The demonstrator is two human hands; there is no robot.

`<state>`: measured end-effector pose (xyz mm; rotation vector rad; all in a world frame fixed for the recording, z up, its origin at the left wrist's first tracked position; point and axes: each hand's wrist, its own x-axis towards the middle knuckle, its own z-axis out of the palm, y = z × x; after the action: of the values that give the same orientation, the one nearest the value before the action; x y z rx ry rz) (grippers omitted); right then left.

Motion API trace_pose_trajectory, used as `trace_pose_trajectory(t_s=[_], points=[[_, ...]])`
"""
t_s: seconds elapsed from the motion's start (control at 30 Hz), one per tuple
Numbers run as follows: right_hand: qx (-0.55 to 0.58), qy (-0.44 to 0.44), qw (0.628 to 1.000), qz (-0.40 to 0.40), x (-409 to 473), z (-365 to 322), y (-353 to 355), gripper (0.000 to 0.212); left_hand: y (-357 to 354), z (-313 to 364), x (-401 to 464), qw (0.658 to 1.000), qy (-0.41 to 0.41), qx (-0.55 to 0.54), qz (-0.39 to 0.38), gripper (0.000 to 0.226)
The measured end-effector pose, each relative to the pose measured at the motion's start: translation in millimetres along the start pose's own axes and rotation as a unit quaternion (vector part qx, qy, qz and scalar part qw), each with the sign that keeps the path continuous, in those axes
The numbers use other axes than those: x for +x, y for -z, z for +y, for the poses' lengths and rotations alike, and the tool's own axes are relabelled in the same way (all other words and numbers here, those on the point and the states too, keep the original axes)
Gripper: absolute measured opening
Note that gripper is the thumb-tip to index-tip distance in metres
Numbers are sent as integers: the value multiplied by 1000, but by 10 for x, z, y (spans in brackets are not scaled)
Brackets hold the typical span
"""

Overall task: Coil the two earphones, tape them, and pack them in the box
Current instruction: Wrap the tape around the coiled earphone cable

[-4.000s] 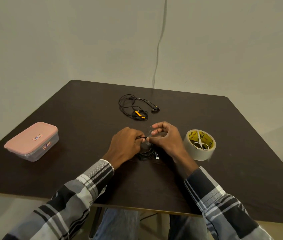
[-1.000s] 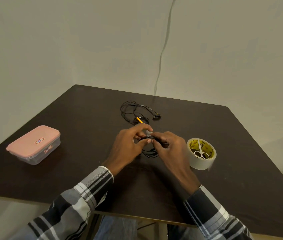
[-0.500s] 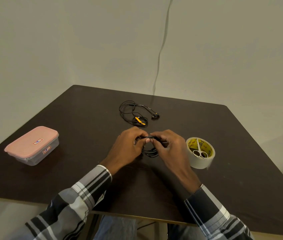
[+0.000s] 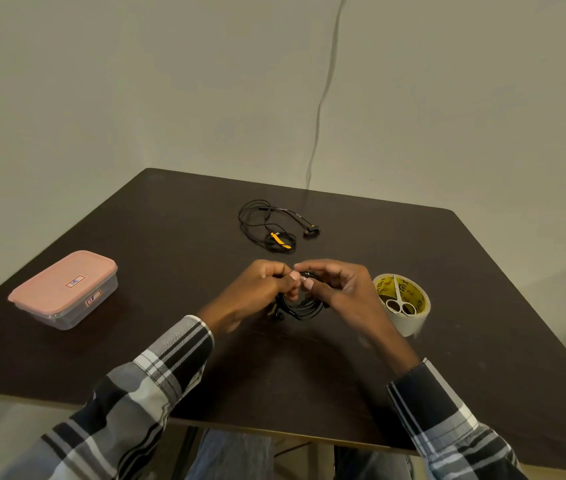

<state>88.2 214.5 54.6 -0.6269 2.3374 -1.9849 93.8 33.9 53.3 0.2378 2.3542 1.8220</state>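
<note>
A coiled black earphone (image 4: 300,308) hangs just above the dark table (image 4: 309,375), pinched at its top by both hands. My left hand (image 4: 257,289) and my right hand (image 4: 338,289) meet fingertip to fingertip over the coil, with a small pale bit between the thumbs. A second black earphone (image 4: 274,225) with an orange tie lies loose farther back. The box (image 4: 65,289), clear with a pink lid on, sits at the left. A tape roll (image 4: 404,303) stands to the right of my right hand.
Small white-handled scissors (image 4: 399,299) rest inside the tape roll's core. A thin cable (image 4: 323,98) runs down the wall behind the table. The table's front edge is close to my sleeves.
Both hands have stayed on the coil, shifting their fingertips at its top. The coil now hangs a little lower beneath the fingers. Four seconds ago it was pressed on the table.
</note>
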Motion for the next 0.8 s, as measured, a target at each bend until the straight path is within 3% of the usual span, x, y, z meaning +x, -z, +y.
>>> trace_pose_trajectory(t_s=[0.3, 0.43, 0.6, 0.8], points=[[112, -117, 986, -34, -13, -64, 61, 33, 50, -68, -9, 1000, 0, 8, 4, 31], [92, -108, 989, -38, -15, -45, 58, 49, 47, -59, -37, 1000, -21, 21, -3, 21], [69, -74, 995, -10, 0, -17, 25, 35, 43, -87, -28, 998, -34, 41, -24, 11], [50, -77, 996, -1, -15, 24, 64, 30, 10, -95, -9, 983, -100, 145, 41, 10]])
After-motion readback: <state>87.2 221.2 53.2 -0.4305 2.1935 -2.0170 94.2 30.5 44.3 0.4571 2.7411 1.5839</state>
